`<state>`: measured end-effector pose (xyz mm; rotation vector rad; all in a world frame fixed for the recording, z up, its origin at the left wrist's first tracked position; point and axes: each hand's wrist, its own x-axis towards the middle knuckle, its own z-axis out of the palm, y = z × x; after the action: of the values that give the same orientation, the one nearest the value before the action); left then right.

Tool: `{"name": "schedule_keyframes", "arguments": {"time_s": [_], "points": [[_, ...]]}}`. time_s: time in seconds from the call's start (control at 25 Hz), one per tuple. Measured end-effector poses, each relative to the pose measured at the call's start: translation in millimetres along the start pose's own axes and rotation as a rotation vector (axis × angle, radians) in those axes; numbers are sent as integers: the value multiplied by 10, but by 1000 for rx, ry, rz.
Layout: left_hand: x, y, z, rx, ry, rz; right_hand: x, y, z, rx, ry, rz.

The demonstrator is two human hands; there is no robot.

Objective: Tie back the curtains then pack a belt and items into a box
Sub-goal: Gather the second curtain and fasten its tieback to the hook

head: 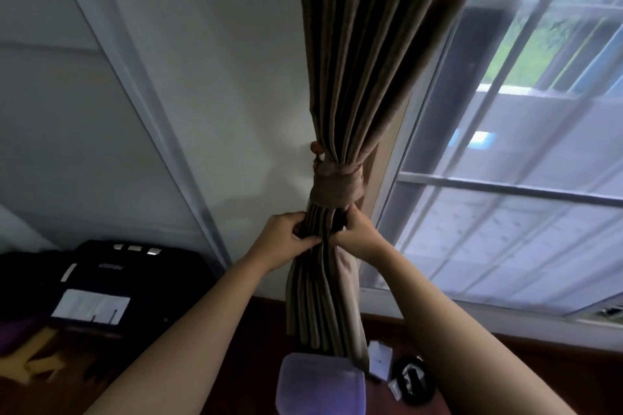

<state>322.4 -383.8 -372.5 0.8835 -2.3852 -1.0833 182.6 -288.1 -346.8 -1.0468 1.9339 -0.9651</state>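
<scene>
A brown pleated curtain (364,61) hangs beside the window, gathered in a bunch by a matching fabric tieback (335,187) that hooks onto a wooden knob (315,147) on the wall. Just below the tieback, my left hand (286,237) pinches the pleats from the left. My right hand (359,234) grips the same folds from the right. On the dark wooden surface below lie a lilac box (320,384), a coiled black belt (413,381) and a small white card (380,359).
A window (505,195) with white bars fills the right side. A white wall and a white door frame (141,84) stand at the left. A black bag (128,283) with a white label sits low at the left.
</scene>
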Motion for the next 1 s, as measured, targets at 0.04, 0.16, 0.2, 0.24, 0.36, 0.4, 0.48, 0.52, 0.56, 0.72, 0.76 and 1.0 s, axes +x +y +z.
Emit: {"name": "schedule_keyframes", "arguments": {"time_s": [0.04,0.16,0.2,0.24,0.36,0.4,0.48,0.52,0.56,0.72,0.76,1.0], "points": [[-29,-6,-36,25,12,-9,38,-35,17,6,-15,29],[-58,14,-65,52,15,-31,94,-104,19,31,-41,46],[-60,36,-50,58,11,-36,102,-99,7,45,-49,43],[-54,55,-29,63,15,-38,104,-81,-7,50,-54,38],[-25,111,77,102,27,-34,85,40,-37,-11,-6,8],[-10,128,113,117,31,-23,64,97,-46,-46,41,-13],[13,157,183,124,18,2,2,257,-61,-75,141,-74],[9,177,212,108,5,13,-31,351,-67,-61,178,-105],[-4,194,238,88,0,18,-70,442,-73,-30,211,-129],[26,248,283,56,71,10,-168,602,-166,69,415,-226],[40,265,287,57,80,7,-175,587,-190,59,477,-253],[63,327,369,44,156,12,-220,503,-272,-95,599,-270]]}}
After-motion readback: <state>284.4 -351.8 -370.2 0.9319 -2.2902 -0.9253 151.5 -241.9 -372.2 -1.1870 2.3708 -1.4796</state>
